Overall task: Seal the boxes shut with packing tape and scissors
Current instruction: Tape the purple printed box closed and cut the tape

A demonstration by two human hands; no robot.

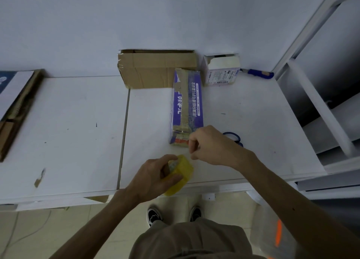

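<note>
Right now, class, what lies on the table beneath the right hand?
Blue scissors lie beneath the right hand; only their handle loops show. The hand and wrist cover the rest.

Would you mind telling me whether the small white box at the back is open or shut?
Open: the small white box has its top flaps loose, with a dark gap showing inside.

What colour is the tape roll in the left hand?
The tape roll is yellow, clearest in head view.

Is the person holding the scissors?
No, the scissors lie on the table beside the right hand, while the left hand grips the tape roll.
</note>
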